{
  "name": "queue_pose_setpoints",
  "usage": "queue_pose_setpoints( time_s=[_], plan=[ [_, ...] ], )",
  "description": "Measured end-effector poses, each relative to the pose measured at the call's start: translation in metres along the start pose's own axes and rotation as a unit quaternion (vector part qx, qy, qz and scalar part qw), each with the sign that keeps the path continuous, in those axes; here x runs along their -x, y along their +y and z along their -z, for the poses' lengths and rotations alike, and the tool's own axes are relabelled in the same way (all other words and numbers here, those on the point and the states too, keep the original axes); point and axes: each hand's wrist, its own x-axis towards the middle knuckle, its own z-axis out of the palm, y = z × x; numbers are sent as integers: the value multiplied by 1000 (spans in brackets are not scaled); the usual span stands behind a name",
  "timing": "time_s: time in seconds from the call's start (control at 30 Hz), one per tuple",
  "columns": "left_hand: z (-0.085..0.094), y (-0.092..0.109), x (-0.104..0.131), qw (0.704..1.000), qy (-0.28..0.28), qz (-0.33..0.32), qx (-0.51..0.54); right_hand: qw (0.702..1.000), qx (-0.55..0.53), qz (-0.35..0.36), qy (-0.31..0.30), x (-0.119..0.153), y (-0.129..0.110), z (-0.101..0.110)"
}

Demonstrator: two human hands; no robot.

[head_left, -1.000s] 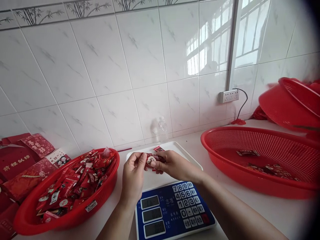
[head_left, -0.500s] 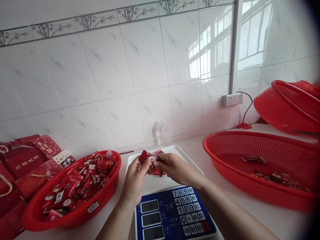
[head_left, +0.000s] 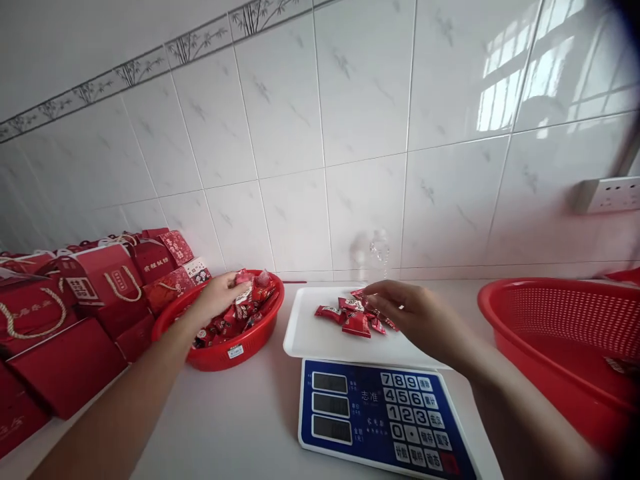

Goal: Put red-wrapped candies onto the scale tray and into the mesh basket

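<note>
White marbled tiles [head_left: 290, 227] back the pale table [head_left: 235, 427]. Red-wrapped sweets [head_left: 357, 325] lie on a white plastic tray [head_left: 304, 333], some behind the curled right hand [head_left: 400, 305]; the left hand [head_left: 221, 295] is over a red plastic basket [head_left: 213, 361]. I cannot tell what either grips.

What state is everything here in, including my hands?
Left basket, upright, heaped with wrapped candies.
Tray, carrying several red packets.
Scale, screens unreadable.
Right basket, upright, partly out of frame.
Bottle, transparent, upright.
Gift boxes, standing.
Left hand, at the wrapped candies, grip unclear.
Right hand, at the red packets, fingers bent, grip unclear.
</note>
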Motion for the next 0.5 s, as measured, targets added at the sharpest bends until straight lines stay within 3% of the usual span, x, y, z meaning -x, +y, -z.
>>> queue_pose_setpoints(
  time_s=[0.07, 0.13, 0.23, 0.3, 0.4, 0.5],
  plan=[
    [25, -18, -4, 997, -31, 35, -67, 1000, 7, -7, 2, 0, 2, -1],
    [38, -34, -6, 991, -57, 60, -108, 1000, 8, -14, 7, -1, 4, -3],
    [37, -51, -7, 983, -87, 69, -144, 998, -46, -18, 34, -3, 6, -4],
    [25, -59, -8, 981, -98, 68, -155, 984, -163, -12, 75, -5, 8, -2],
    [5, -66, -10, 980, -94, 68, -162, 915, -370, -26, 160, -11, 16, 7],
    [-5, -68, -15, 982, -69, 74, -159, 833, -500, -93, 220, -16, 26, 21]
  ],
)
